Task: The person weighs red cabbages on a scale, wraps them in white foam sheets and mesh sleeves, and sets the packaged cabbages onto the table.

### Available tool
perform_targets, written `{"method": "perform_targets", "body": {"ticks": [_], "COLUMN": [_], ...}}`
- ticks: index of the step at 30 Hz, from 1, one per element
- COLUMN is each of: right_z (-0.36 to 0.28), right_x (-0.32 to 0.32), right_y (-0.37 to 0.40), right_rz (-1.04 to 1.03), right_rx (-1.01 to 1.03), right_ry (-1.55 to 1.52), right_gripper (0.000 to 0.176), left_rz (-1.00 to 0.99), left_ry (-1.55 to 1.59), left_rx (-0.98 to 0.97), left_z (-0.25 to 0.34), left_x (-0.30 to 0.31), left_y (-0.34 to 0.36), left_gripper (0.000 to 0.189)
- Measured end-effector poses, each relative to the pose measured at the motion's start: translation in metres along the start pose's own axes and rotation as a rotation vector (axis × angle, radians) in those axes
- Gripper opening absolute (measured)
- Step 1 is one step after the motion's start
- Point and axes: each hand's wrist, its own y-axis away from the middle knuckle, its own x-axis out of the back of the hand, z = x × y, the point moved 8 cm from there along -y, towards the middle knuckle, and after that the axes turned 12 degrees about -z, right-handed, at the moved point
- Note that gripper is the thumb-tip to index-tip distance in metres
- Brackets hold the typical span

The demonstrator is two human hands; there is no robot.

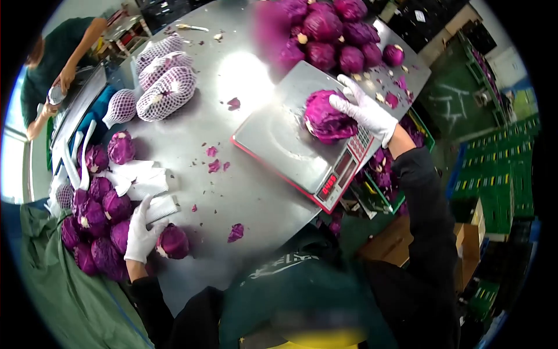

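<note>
My right hand (369, 113), in a white glove, grips a red cabbage (327, 119) at its upper right side, with the thumb over it and the fingers spread behind. This cabbage rests on the steel plate of a digital scale (279, 136) with a red base and lit red digits. My left hand (143, 234), also gloved in white, is open at the table's near left, its fingers stretched forward. Right beside it sits another red cabbage (173, 242). A pile of red cabbages (96, 215) lies just left of that hand.
White foam net sleeves (139, 179) lie beyond my left hand. Netted cabbages (167, 93) sit at the far left, loose cabbages (324, 26) at the back. Leaf scraps dot the steel table (232, 174). Another person (67, 58) works at left. Green crates (494, 174) stand right.
</note>
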Motion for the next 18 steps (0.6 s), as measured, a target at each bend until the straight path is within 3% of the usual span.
{"method": "perform_targets", "body": {"ticks": [3, 6, 7, 11, 18], "right_z": [0.013, 0.006, 0.008, 0.041, 0.049], "right_x": [0.014, 0.023, 0.034, 0.065, 0.058], "right_y": [0.015, 0.039, 0.05, 0.077, 0.092], "right_rz": [0.045, 0.035, 0.133, 0.161, 0.135], "right_rx": [-0.056, 0.03, -0.058, -0.085, -0.067], "right_ry": [0.061, -0.128, -0.058, -0.117, -0.243], "right_gripper": [0.109, 0.106, 0.104, 0.094, 0.071], "left_rz": [-0.027, -0.077, -0.083, -0.144, -0.162], "left_ry": [-0.042, -0.097, -0.111, -0.178, -0.137], "left_rx": [-0.027, -0.091, -0.074, -0.04, -0.074], "left_z": [0.02, 0.034, 0.032, 0.028, 0.028], "left_x": [0.009, 0.014, 0.015, 0.017, 0.018], "left_y": [-0.026, -0.045, -0.049, -0.061, -0.065], "left_gripper": [0.068, 0.068, 0.067, 0.064, 0.06]}}
